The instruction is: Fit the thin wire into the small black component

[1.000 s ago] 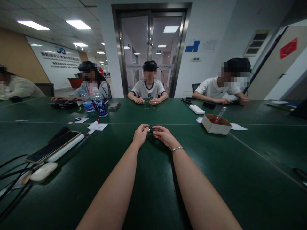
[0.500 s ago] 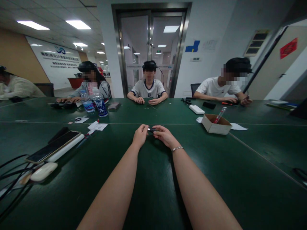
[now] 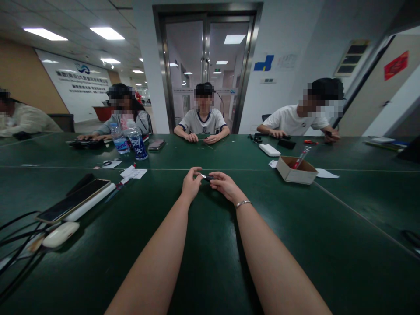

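Note:
My right hand [image 3: 225,185] is closed in a pinch around the black end of a small, slim black object with a silver tip [image 3: 207,178]. Its exact kind is too small to make out. The silver end points left, toward my left hand [image 3: 191,183]. That hand's forefinger is raised apart from the thumb, and the thumb is at the silver tip; whether it touches cannot be told. Both hands are just above the green table [image 3: 210,245], near its lengthwise seam. A silver bracelet [image 3: 243,204] circles my right wrist.
To the left lie a phone [image 3: 77,199], a white case [image 3: 61,234], black cables and paper slips [image 3: 134,173]. Two bottles [image 3: 138,142] stand farther back. A cardboard box [image 3: 295,170] holding a red tube is at right, near a white power bank [image 3: 269,150]. Several people sit opposite.
My left forefinger has lifted away from the thumb, showing more of the silver tip. My right hand keeps its pinch. The person at far right has shifted their arms.

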### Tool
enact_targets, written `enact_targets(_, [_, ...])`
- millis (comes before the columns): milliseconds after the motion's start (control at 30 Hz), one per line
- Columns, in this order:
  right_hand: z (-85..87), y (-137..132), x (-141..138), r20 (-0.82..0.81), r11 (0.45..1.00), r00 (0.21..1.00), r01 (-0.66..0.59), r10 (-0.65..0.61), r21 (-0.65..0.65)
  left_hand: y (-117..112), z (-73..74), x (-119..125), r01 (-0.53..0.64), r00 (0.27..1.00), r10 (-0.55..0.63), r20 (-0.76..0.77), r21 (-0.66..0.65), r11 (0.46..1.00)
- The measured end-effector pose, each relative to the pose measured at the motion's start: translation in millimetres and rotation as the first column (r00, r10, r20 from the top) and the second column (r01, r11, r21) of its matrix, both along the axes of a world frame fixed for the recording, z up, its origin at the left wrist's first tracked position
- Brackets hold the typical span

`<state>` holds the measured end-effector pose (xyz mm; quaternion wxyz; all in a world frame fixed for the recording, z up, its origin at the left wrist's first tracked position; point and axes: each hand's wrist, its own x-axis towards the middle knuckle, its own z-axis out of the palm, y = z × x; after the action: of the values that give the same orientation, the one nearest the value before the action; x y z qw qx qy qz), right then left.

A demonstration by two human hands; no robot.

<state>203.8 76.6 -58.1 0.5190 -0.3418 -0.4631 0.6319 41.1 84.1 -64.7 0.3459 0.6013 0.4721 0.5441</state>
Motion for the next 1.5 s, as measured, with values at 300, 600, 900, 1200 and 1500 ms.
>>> enact_targets(300, [-4.2,3.8,1.4,-0.004,1.000,1.000,-0.011,0.011,0.001,2.9,-2.3,1.0,-0.054,0.998,0.054,-0.010,0.030,0.998])
enact_targets(600, [-4.4,3.5,0.7,-0.024,1.000,0.999,-0.020,0.021,0.005,3.5,-2.4,1.0,-0.008,0.999,0.007,0.049,0.029,1.000])
enact_targets(900, [-4.4,3.3,1.0,-0.011,1.000,1.000,-0.009,0.009,0.009,5.7,-3.9,0.0,0.016,0.999,-0.018,0.035,0.056,0.998])
enact_targets(1200, [-12.1,7.5,-10.9,0.379,0.972,0.923,-0.022,-0.070,0.234,4.5,-6.1,-0.9,0.041,0.997,-0.040,-0.071,0.013,0.999])
enact_targets(1500, [-11.7,0.9,-22.4,0.331,0.987,0.941,0.017,-0.069,0.158,-6.7,0.9,3.2,-0.027,0.960,0.007,-0.279,-0.069,0.997])
